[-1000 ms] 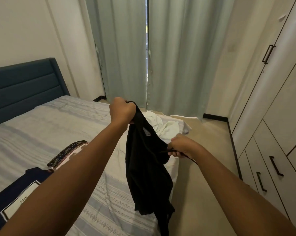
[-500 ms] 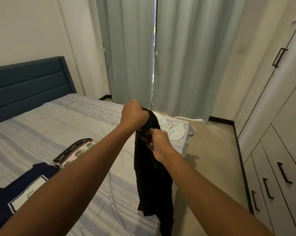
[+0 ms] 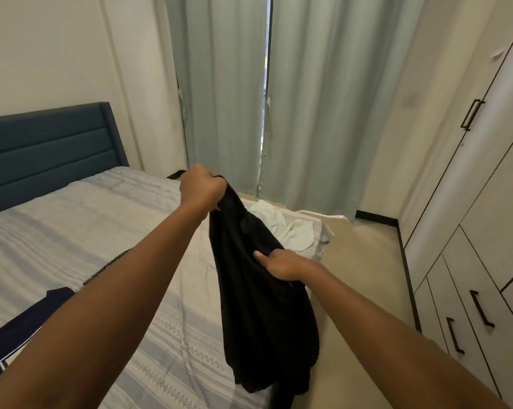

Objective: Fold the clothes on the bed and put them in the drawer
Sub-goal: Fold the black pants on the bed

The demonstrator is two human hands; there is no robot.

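Right hand [image 3: 282,265]: one second ago it drew a thin strap out to the right of the black cloth garment [image 3: 264,314]. Half a second ago it had closed in just beneath the left hand [image 3: 202,187] at the garment's top. It now grips lower, on the garment's right edge, thumb on the front face. The cloth between the two hands now slopes and hangs wider.

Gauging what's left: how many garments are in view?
3: black garment held up; pale garment at the far corner of the bed; navy shirt lower left. The left forearm may hide another.
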